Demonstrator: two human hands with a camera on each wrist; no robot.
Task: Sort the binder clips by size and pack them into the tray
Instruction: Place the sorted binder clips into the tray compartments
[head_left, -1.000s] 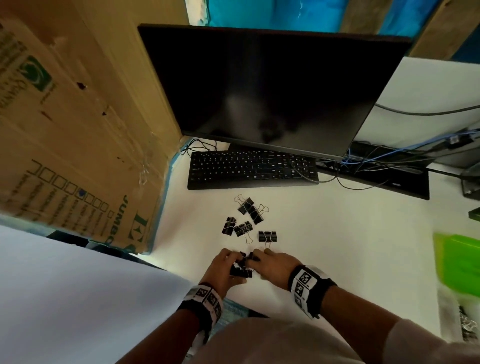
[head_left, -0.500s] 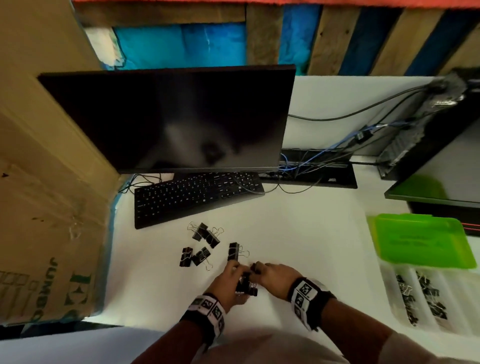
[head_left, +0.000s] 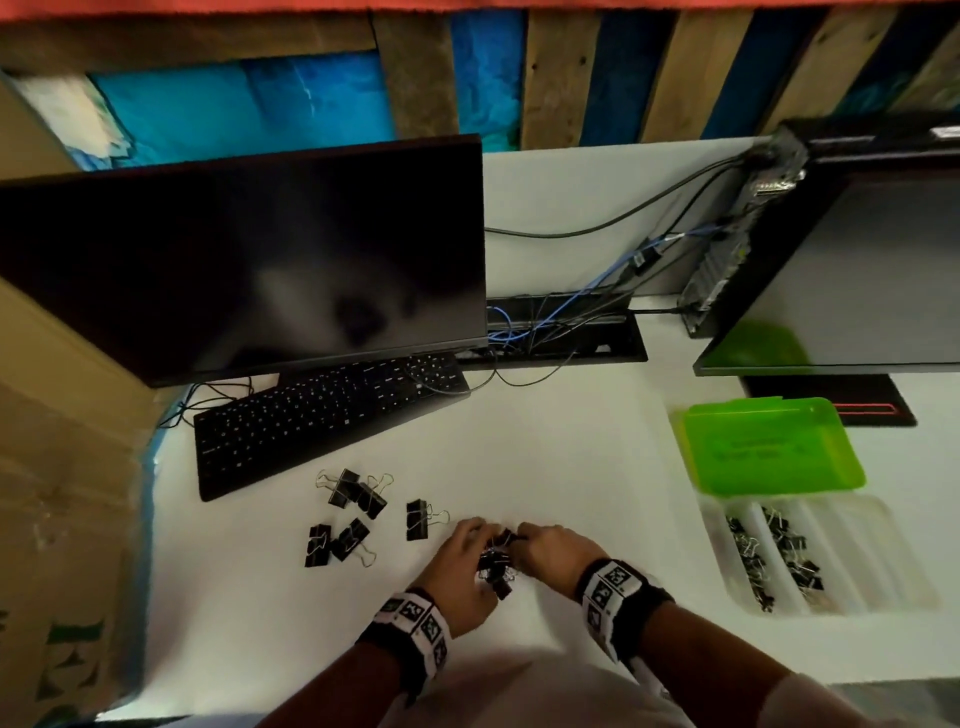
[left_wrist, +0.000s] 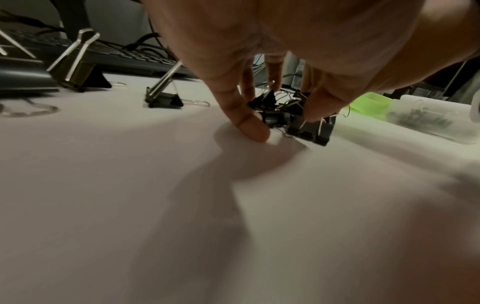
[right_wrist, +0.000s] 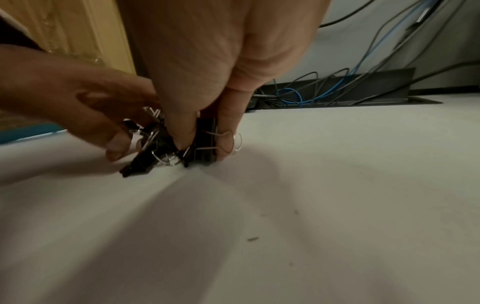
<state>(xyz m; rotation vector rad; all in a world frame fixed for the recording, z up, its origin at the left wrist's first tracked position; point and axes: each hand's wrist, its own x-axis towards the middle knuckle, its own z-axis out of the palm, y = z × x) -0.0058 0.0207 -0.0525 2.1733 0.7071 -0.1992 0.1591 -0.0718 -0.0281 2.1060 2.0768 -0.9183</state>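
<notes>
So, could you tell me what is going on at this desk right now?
A person is sorting binder clips. Both the left hand and right hand grip a small bunch of clips on the white desk. More loose clips lie to the left. The clear tray on the right already holds some.

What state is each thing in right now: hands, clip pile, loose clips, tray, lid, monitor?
Left hand: fingers curled round the clip pile.
Right hand: pinches the clip pile.
Clip pile: resting on the desk.
Loose clips: scattered, untouched.
Tray: open, two compartments hold clips.
Green lid: off, behind the tray.
Monitor: dark.
</notes>
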